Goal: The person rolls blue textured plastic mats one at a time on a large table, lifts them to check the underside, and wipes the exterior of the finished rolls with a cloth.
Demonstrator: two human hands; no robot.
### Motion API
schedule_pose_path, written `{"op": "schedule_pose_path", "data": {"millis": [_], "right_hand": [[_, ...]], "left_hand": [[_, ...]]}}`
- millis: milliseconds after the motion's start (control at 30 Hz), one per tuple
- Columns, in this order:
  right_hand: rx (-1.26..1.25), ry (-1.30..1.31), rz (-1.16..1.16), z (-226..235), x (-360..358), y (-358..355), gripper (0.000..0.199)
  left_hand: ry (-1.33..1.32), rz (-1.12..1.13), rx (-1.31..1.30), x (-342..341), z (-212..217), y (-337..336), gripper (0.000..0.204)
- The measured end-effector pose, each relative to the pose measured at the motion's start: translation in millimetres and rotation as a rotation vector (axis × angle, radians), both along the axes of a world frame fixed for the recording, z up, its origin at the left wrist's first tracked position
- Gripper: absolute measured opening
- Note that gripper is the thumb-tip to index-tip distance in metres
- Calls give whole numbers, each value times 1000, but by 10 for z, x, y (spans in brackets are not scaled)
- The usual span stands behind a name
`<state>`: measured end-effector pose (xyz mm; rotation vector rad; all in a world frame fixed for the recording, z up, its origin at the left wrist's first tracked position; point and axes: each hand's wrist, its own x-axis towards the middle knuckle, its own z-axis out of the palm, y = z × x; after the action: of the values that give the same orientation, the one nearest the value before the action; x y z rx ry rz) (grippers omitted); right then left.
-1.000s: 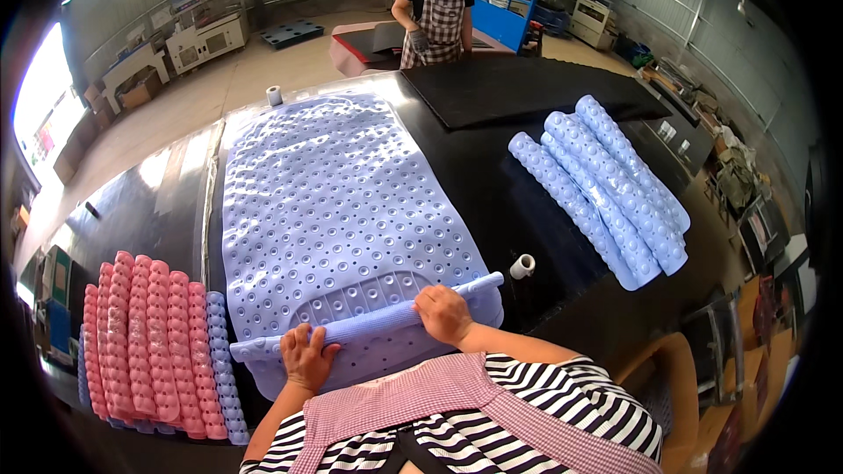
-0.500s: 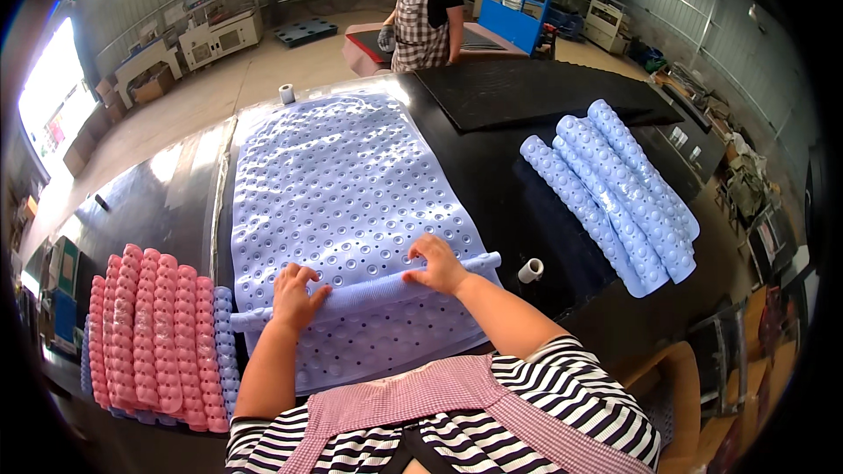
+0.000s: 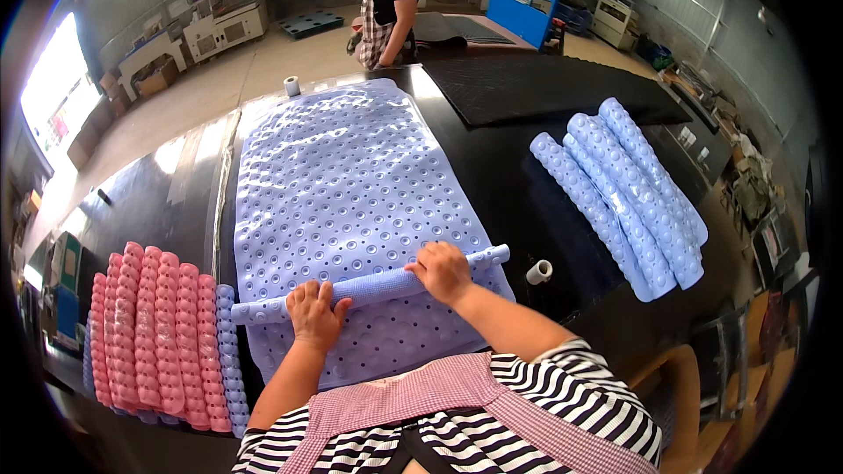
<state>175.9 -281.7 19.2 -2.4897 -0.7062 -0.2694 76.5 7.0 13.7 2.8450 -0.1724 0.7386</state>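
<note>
A light-blue bath mat [image 3: 351,184] lies across the dark table with rows of suction cups facing up. Over its near part runs a thin blue roll with a finely ribbed middle [image 3: 382,286], slanting up to the right. My left hand [image 3: 316,314] is closed over the roll left of its middle, thumb along the near side. My right hand [image 3: 442,272] curls round it closer to the right end. Between the roll and my body, more of the blue mat material [image 3: 386,342] lies flat; how it joins the roll is hidden.
Several pink rolled mats [image 3: 158,325] lie at the left beside a blue one [image 3: 232,360]. Rolled blue mats [image 3: 615,202] rest at the right. Tape rolls [image 3: 539,272] stand near the mat. Beyond a black sheet [image 3: 544,88], a person [image 3: 391,9] stands across the table.
Both hands have closed from spread, lifted fingers onto the roll. My left hand has shifted right and toward me. The person opposite has turned and moved left.
</note>
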Motion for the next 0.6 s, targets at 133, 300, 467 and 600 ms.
{"op": "schedule_pose_path", "data": {"millis": [133,300,467,600], "right_hand": [[180,-455,111,-185,-141,-20,54],[57,-178,76,-80,446,48,54],[138,48,71,-124,1105,283,52],[20,194,35,4,1264,361,54]], "left_hand": [[133,33,-95,244,55,136,46],[464,93,-207,840,374,199,43],[404,119,-341,1291,279,458,40],[514,100,-393,1333,437,434,41]]}}
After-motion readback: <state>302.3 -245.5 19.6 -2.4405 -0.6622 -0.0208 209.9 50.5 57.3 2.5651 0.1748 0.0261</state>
